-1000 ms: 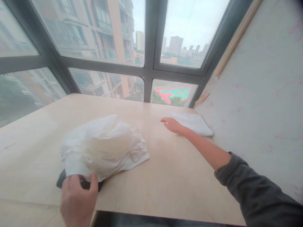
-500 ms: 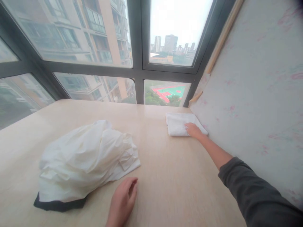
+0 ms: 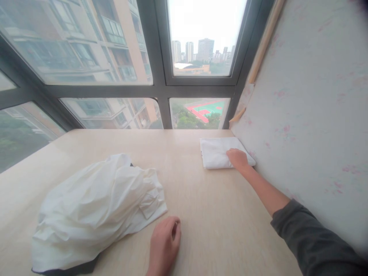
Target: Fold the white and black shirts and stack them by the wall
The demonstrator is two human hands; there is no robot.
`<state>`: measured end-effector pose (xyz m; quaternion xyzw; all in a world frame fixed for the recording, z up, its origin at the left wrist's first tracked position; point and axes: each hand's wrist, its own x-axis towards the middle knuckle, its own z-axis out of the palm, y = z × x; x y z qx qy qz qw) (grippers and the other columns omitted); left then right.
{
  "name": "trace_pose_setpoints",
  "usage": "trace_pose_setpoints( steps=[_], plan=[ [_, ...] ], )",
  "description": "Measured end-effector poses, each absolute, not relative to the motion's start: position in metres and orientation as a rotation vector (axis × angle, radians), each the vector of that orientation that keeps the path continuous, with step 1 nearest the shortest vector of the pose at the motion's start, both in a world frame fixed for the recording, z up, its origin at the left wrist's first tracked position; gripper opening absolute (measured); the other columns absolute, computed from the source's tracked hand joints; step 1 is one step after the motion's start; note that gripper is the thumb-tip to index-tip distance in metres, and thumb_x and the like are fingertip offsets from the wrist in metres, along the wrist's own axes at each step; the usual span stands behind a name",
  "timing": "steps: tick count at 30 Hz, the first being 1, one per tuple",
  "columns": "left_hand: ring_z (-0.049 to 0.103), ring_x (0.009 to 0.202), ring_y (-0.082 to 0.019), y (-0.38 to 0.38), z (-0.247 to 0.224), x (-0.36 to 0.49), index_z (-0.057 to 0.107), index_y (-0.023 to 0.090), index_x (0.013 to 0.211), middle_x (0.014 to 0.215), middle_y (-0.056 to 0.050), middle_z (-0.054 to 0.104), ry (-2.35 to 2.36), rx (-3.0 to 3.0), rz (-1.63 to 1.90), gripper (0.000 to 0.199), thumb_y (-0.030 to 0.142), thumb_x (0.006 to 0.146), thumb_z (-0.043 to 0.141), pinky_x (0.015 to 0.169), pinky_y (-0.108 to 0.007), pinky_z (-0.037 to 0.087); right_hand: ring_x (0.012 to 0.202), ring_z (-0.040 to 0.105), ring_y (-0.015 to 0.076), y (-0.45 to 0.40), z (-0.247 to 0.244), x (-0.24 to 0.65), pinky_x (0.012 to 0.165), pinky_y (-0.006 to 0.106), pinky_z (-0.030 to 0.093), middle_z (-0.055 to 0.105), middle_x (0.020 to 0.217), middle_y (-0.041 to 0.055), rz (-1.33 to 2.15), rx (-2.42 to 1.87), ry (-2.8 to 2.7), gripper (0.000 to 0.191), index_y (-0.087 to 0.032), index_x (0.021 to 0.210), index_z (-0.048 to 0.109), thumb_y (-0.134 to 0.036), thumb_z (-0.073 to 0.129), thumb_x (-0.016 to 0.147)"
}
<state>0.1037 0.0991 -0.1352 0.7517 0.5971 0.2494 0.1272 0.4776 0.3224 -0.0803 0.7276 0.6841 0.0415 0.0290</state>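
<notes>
Window corner: From my remote view, a pale desk (image 3: 207, 214) runs to the windows (image 3: 207, 23), a flowered wall (image 3: 304, 96) on the right.
Folded cloth: The white folded cloth (image 3: 214, 153) lies flat beside the wall, presumably folded for compactness.
Right hand: My right hand (image 3: 238, 158) is on its right part, fingers bent; I can't tell whether the grip pinches or only presses.
Crumpled cloth: The crumpled cloth (image 3: 86, 214) lies heaped at left, seemingly unarranged, dark fabric (image 3: 77, 267) under its near edge.
Left hand: My left hand (image 3: 165, 239) is just beside it, loosely curled, nothing visible inside; how closed, I can't tell.
</notes>
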Motion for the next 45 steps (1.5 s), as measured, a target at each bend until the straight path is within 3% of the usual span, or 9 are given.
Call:
trace_pose_setpoints(
  steps=[7,12,15,18,21,24,34,39,45],
  plan=[
    [0.067,0.076,-0.019,0.102,-0.136,0.105,0.064,0.024,0.088,0.082,-0.001,0.07,1.739,2.181,0.747,0.013,0.024,0.09,0.052,0.071,-0.03,0.049,0.108,0.062,0.0248,0.316,-0.065,0.481,0.084,0.029,0.042,0.069,0.109,0.019,0.121,2.278,2.186,0.033,-0.01,0.114,0.065,-0.019,0.035,0.101],
    [0.067,0.078,-0.019,0.102,-0.138,0.103,0.065,0.024,0.089,0.085,-0.002,0.071,1.731,2.166,0.744,0.014,0.025,0.091,0.051,0.073,-0.03,0.049,0.085,0.068,0.0253,0.298,-0.054,0.48,0.07,0.03,0.041,0.072,0.091,0.0145,-0.001,2.327,2.145,0.039,-0.014,0.128,0.055,-0.029,0.028,0.104],
    [0.067,0.079,-0.019,0.101,-0.137,0.103,0.064,0.023,0.09,0.086,-0.002,0.071,1.723,2.155,0.74,0.014,0.025,0.091,0.051,0.075,-0.031,0.049,0.092,0.068,0.0255,0.276,-0.046,0.482,0.069,0.029,0.04,0.073,0.099,0.0126,-0.087,2.275,2.192,0.036,-0.02,0.128,0.057,-0.03,0.036,0.102],
    [0.067,0.079,-0.019,0.1,-0.136,0.103,0.064,0.023,0.09,0.086,-0.002,0.071,1.718,2.146,0.745,0.014,0.024,0.091,0.05,0.075,-0.032,0.049,0.097,0.066,0.0233,0.255,-0.036,0.479,0.069,0.026,0.039,0.073,0.105,0.0091,-0.198,2.165,2.264,0.028,-0.022,0.118,0.066,-0.031,0.056,0.093],
    [0.066,0.078,-0.019,0.1,-0.133,0.104,0.064,0.023,0.089,0.084,-0.002,0.071,1.708,2.146,0.763,0.014,0.023,0.09,0.05,0.073,-0.032,0.048,0.078,0.065,0.0191,0.241,-0.021,0.471,0.064,0.025,0.036,0.072,0.084,0.0054,-0.268,2.077,2.304,0.012,-0.02,0.086,0.071,-0.028,0.063,0.085],
    [0.067,0.077,-0.02,0.1,-0.13,0.105,0.065,0.022,0.088,0.083,-0.002,0.071,1.697,2.152,0.787,0.015,0.023,0.09,0.05,0.072,-0.031,0.048,0.068,0.059,0.0165,0.235,0.009,0.461,0.06,0.025,0.032,0.067,0.072,0.0031,-0.236,2.081,2.373,0.025,-0.019,0.068,0.062,-0.033,0.058,0.088],
    [0.069,0.079,-0.02,0.099,-0.131,0.102,0.067,0.021,0.09,0.085,-0.005,0.072,1.679,2.158,0.825,0.021,0.026,0.092,0.046,0.073,-0.03,0.05,0.052,0.036,0.011,0.234,0.146,0.437,0.054,0.026,0.027,0.038,0.051,-0.004,0.349,2.524,2.821,0.046,-0.021,0.052,0.046,-0.048,0.059,0.087],
    [0.068,0.08,-0.02,0.099,-0.129,0.102,0.067,0.021,0.09,0.085,-0.005,0.073,1.672,2.152,0.832,0.023,0.025,0.092,0.045,0.074,-0.03,0.049,0.045,0.03,0.0092,0.215,0.188,0.413,0.044,0.026,0.02,0.034,0.048,-0.0042,-0.496,2.461,3.055,0.055,-0.023,0.048,0.043,-0.06,0.069,0.078],
    [0.066,0.081,-0.024,0.096,-0.124,0.107,0.068,0.02,0.078,0.079,-0.008,0.07,1.661,2.174,0.779,0.019,0.018,0.084,0.05,0.074,-0.033,0.047,0.057,0.053,0.0122,0.193,0.201,0.399,0.054,0.026,0.043,0.058,0.066,0.0012,-1.93,2.468,3.042,0.037,-0.02,0.07,0.063,-0.054,0.075,0.078]
  ],
)
